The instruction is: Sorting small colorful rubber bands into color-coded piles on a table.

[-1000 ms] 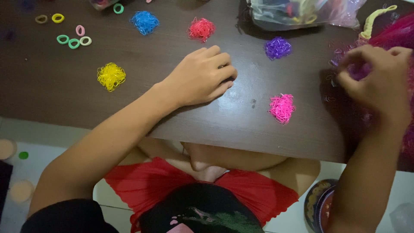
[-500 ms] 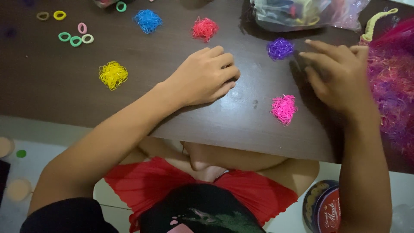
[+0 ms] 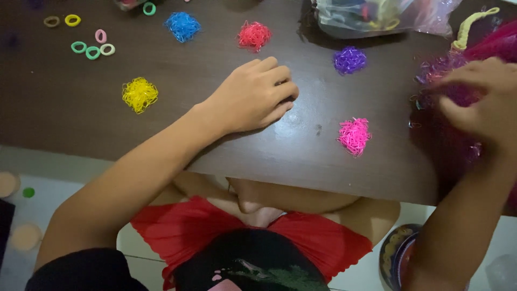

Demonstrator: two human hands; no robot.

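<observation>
Swinging back from mid-counter, right hand (image 3: 479, 102) now digs its fingers into the mixed magenta band heap (image 3: 458, 86) at the counter (image 3: 301, 156) edge, grasp unclear, while left hand (image 3: 253, 97) rests loosely curled, holding nothing, near the pink pile (image 3: 354, 134).

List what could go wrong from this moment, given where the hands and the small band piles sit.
1. The right hand is at the big pink tangled heap by the table's right side; loose bands could spill off the edge.
2. The left hand rests on the dark table between sorted piles; a sweep could scatter the pink pile or the purple pile, mixing colours.
</observation>
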